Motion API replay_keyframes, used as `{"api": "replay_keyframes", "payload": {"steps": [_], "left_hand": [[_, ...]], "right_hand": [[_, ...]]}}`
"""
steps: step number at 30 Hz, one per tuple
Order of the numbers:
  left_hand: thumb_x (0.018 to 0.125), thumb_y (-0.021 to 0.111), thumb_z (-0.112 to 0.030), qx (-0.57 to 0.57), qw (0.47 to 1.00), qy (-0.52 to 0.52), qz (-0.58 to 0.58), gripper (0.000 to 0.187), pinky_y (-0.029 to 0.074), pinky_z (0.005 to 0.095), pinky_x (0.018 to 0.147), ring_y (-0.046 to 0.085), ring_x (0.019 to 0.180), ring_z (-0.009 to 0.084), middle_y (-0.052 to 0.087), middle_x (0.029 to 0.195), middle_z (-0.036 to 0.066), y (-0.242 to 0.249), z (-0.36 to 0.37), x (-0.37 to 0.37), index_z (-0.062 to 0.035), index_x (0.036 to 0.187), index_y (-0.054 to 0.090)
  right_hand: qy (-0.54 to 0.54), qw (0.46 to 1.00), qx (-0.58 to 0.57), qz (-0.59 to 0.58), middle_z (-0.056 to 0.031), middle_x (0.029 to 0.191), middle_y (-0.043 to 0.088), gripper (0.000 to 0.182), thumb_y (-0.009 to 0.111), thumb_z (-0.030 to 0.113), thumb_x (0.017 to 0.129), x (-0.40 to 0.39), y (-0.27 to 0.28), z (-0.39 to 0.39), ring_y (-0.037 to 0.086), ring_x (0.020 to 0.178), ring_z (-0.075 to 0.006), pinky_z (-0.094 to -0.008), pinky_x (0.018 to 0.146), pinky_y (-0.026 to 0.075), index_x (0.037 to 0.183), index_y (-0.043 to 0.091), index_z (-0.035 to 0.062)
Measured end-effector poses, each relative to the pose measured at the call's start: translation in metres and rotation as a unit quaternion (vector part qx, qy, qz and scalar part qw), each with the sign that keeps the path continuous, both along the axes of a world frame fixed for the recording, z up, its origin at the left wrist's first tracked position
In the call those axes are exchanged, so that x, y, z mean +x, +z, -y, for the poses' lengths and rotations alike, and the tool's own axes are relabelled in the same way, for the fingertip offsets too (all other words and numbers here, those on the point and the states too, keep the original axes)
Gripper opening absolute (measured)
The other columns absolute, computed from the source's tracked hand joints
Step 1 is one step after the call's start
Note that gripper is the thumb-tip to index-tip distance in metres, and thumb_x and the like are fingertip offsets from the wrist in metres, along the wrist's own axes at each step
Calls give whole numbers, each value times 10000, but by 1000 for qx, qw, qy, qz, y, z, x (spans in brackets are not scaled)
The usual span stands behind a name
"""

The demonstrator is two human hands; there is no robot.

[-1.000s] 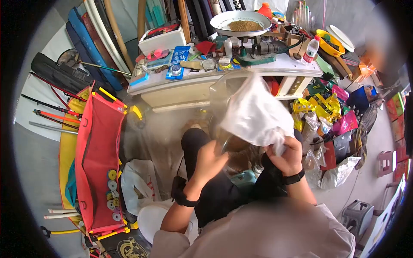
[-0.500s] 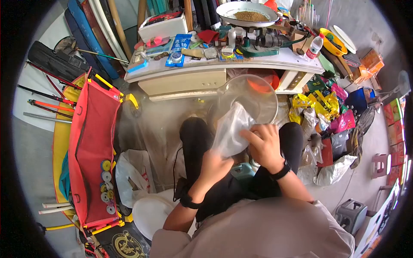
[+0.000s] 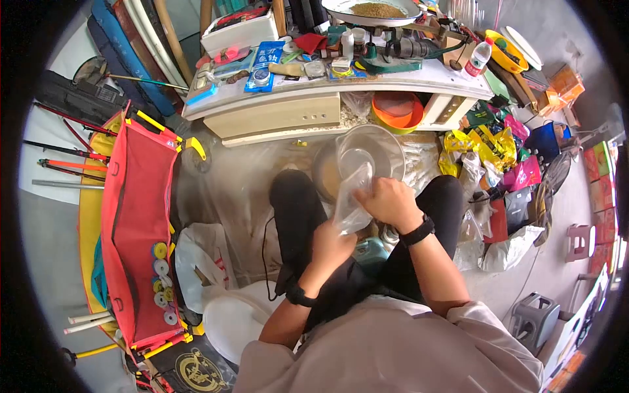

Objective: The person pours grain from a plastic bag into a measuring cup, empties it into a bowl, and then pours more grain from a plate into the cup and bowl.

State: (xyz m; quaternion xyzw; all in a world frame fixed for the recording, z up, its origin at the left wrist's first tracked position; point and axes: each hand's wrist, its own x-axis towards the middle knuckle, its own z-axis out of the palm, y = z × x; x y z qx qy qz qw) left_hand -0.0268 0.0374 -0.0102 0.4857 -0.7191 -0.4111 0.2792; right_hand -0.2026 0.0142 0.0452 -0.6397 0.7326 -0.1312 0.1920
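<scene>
Head view: by the left hand point(image 3: 334, 245), the lower end of a clear plastic bag point(image 3: 354, 196) is gripped, its fingers curled closed. By the right hand point(image 3: 389, 204), the bag's upper right side is pinched in bent fingers, their tips partly hidden. The bag is held stretched between both hands, above the gap between two dark-trousered knees. A black band is worn on each wrist. Just beyond the bag, a clear round vessel point(image 3: 391, 149) is seen, partly covered by it. Farther forward, an orange bowl point(image 3: 401, 116) is kept beneath a white-topped bench point(image 3: 298, 96), on which brown granules point(image 3: 379, 10) are held in a white pan point(image 3: 370, 22). To the left, a long red pouch point(image 3: 141, 209) is seen; to the right, yellow packets point(image 3: 493, 154) are heaped.
</scene>
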Motion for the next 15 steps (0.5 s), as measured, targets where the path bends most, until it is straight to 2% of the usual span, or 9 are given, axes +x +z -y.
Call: {"api": "replay_keyframes", "payload": {"steps": [2,4,5,6,8,10,11,14,15], "left_hand": [[683,598,-33,-28,998,29,-48,202,494,388,664,661,741,334,639,760,207,-1,3,2,27,875,617],[683,599,-35,-16,999,39,-24,167,470,385,629,622,679,314,610,717,193,-4,9,11,28,837,589],[683,599,-37,-3,999,45,1,139,446,383,595,583,618,294,580,675,178,-5,11,15,29,799,562],[683,599,-37,-3,999,44,-1,139,446,383,595,583,618,294,580,675,178,-5,12,18,29,799,562],[681,594,-32,-23,997,51,-47,130,407,375,572,503,579,259,501,626,149,-1,15,18,29,762,512],[687,590,-9,-30,993,36,-111,111,417,347,534,518,551,202,506,620,112,4,18,15,19,766,517],[690,585,6,14,991,46,-122,98,411,324,505,507,530,171,511,621,87,3,20,17,13,764,522],[691,585,26,61,985,61,-148,97,400,286,458,490,501,118,508,620,41,-2,28,20,-9,741,509],[690,588,32,74,982,68,-158,116,395,270,440,484,494,95,501,619,18,-2,31,22,-24,719,490]], "right_hand": [[31,999,-35,-3,-266,759,625,502,518,450,907,-5,-4,0,619,721,-442,-493,625,479,832,630,-33],[13,980,3,200,-220,750,649,368,573,331,903,-25,-2,-1,650,708,-353,-424,630,490,884,630,-32],[-25,941,-26,337,-124,740,649,214,582,175,902,-33,-7,-6,621,697,-201,-360,638,482,943,622,-30],[-17,921,-47,386,-48,824,634,185,568,116,910,-45,0,-11,563,763,-116,-307,685,473,1017,611,-28],[-47,884,-93,456,-38,949,634,205,526,39,889,-69,3,-13,565,866,-129,-290,780,456,1071,590,-30],[-71,872,-121,470,-56,1054,610,319,481,-33,843,-106,-8,-11,548,987,-143,-276,890,423,1152,561,-28],[-113,879,-219,409,-85,1159,604,515,364,-101,760,-110,-13,-9,552,1077,-165,-277,967,405,1245,521,-25],[-109,857,-323,388,-136,1244,565,618,355,-107,734,-128,-4,12,529,1153,-202,-295,1015,386,1338,451,-17],[-116,747,-298,583,-170,1223,583,580,356,-107,717,-124,9,21,553,1136,-235,-330,1013,407,1270,506,-15]]}}
